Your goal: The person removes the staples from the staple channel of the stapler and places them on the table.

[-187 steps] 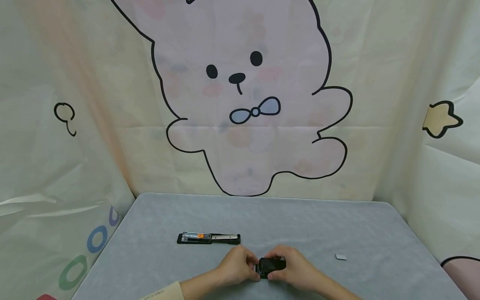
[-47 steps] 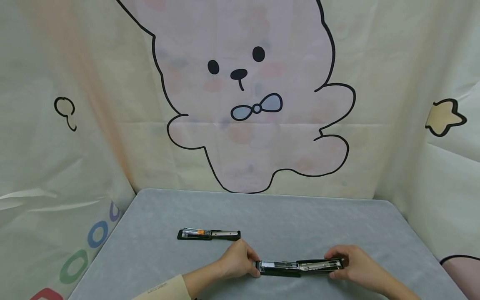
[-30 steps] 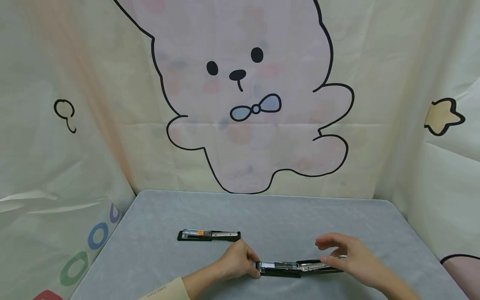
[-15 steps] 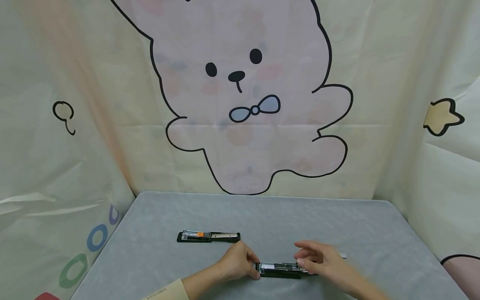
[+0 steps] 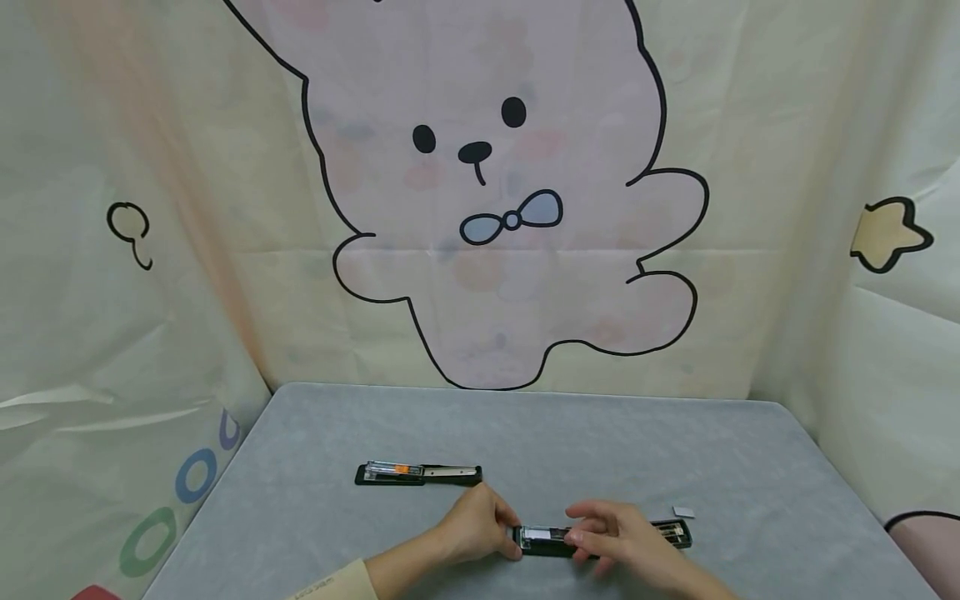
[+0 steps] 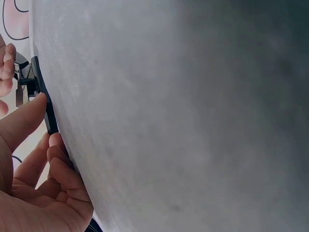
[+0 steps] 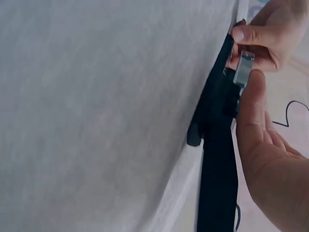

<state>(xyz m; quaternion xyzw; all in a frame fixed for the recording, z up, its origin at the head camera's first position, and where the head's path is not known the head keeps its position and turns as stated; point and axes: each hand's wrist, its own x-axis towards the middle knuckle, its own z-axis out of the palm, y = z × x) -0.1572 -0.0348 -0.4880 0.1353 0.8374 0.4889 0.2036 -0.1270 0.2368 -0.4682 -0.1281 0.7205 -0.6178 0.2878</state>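
Observation:
A black stapler (image 5: pixel 543 542) lies opened out flat on the table, its metal and clear inner parts facing up. My left hand (image 5: pixel 480 525) pinches its left end between thumb and fingers; the left wrist view shows the thumb (image 6: pixel 34 113) against the dark edge. Over the stapler's middle hovers my right hand (image 5: pixel 626 537), fingers loosely bent, hiding part of it. In the right wrist view, the right thumb (image 7: pixel 253 89) is close beside a raised shiny metal piece (image 7: pixel 244 68); whether they touch I cannot tell.
A second opened stapler (image 5: pixel 453 475), with an orange part inside, lies behind my left hand. A small grey strip, seemingly staples (image 5: pixel 683 512), rests to the right of my right hand. The grey-covered table (image 5: pixel 525 425) ends at a printed curtain (image 5: pixel 585 308).
Both hands earlier held the stapler folded; it then lay opened out. My right hand has let go of its right end and moved left over the middle. The left hand keeps its place.

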